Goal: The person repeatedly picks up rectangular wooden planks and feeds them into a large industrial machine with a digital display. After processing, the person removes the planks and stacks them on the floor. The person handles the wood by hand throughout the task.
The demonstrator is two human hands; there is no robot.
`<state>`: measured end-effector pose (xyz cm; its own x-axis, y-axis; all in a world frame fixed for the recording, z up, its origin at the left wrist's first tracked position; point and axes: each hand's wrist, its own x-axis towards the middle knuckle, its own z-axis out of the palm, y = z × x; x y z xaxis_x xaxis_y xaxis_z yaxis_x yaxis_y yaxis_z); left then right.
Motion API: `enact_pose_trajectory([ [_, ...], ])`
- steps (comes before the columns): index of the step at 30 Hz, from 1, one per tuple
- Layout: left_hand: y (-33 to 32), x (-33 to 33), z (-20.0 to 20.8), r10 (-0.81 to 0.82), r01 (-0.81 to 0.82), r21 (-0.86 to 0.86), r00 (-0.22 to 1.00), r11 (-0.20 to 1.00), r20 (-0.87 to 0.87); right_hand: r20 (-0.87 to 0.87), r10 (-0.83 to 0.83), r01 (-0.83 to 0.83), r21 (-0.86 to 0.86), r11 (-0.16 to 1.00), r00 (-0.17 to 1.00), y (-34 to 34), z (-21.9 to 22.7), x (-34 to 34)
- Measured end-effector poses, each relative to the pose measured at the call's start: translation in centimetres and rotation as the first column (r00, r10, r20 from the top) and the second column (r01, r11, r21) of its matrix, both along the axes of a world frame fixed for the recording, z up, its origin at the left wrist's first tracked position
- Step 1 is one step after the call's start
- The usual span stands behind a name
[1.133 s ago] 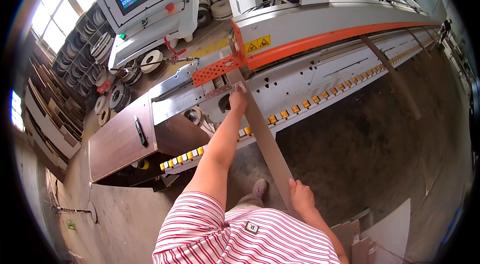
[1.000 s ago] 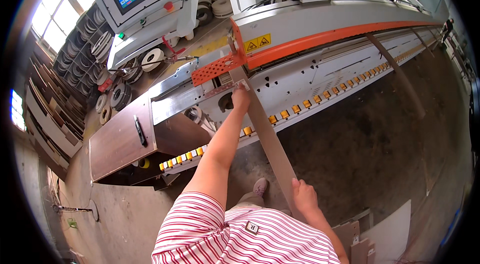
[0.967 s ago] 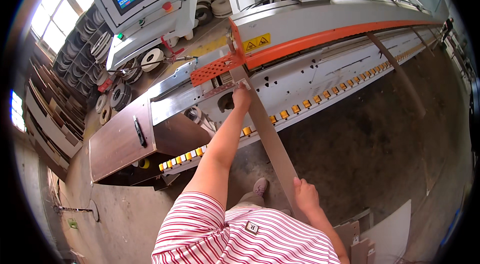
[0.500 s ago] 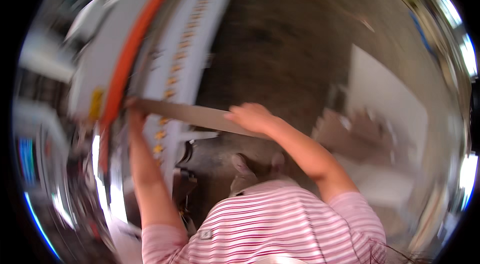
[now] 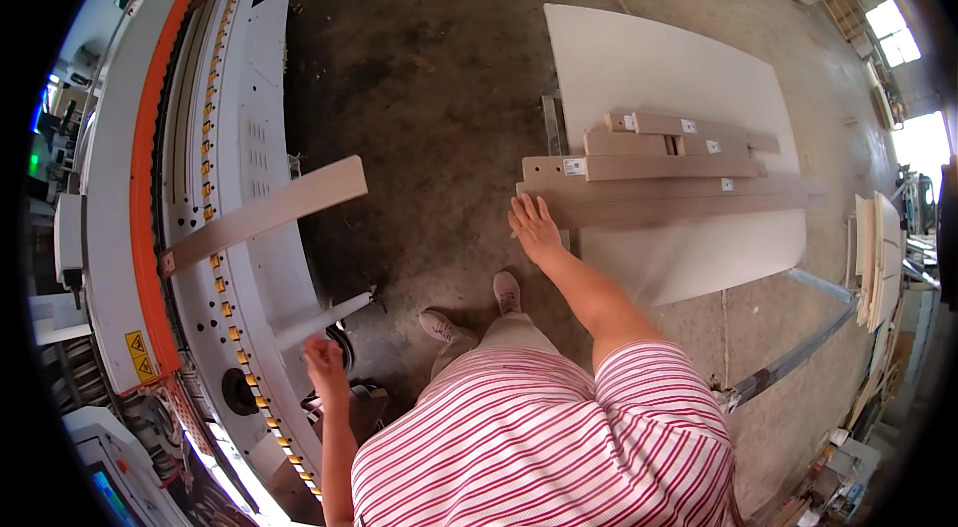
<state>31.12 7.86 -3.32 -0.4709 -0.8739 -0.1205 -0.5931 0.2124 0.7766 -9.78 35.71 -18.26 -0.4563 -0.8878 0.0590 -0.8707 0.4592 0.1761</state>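
My right hand (image 5: 536, 230) touches the left end of a long brown board strip (image 5: 649, 203), its fingers stretched out and apart. That strip lies at the near side of several brown strips (image 5: 649, 167) on a large pale panel (image 5: 689, 63). My left hand (image 5: 325, 367) is raised beside a white roller bar (image 5: 329, 317) on the machine, fingers curled in, with nothing visible in them. Farther forward, another brown strip (image 5: 289, 210) rests across the machine's edge (image 5: 261, 267), away from both hands; its right end juts out over the floor.
At my left runs a long machine with an orange rail (image 5: 150, 138) and yellow rollers (image 5: 208, 138). A grey metal bar (image 5: 798, 352) extends beyond the panel's near right corner. Stacked boards (image 5: 873, 258) stand at the far right.
The strip between both hands has been let go and now rests on the machine. My right hand has moved to the strips on the panel; my left hand has drawn back. The view has turned right.
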Motion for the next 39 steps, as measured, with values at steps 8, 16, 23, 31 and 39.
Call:
enact_pose_trajectory([
  [8, 5.6, -2.5, -0.7, -0.289, 0.273, 0.119, 0.945, 0.955, 0.153, 0.48, -0.036, -0.021, 0.112, 0.993, 0.877, -0.5, 5.3, 1.1],
  [16, 11.0, -12.2, 1.8, -0.579, 0.584, -0.007, 0.803, 0.811, -0.142, 0.997, -0.002, -0.311, -0.023, 0.95, -0.08, -7.8, 15.5, 7.2],
  [23, 10.4, -10.6, 3.2, -0.086, 0.282, 0.532, 0.928, 0.798, -0.363, 0.967, -0.009, -0.452, -0.111, 0.885, -0.256, -9.7, 16.7, 6.7],
  [31, 0.4, -1.2, 4.9, 0.43, -0.241, 0.449, 0.816, 0.86, -0.387, 0.892, -0.434, -0.516, 0.434, 0.738, 0.129, 9.9, 14.2, -5.1],
  [39, -9.3, 10.9, 3.7, 0.824, -0.594, 0.58, 0.307, 0.557, -0.477, 0.812, -0.291, -0.169, 0.424, 0.89, 0.505, 11.9, 15.9, 0.5],
])
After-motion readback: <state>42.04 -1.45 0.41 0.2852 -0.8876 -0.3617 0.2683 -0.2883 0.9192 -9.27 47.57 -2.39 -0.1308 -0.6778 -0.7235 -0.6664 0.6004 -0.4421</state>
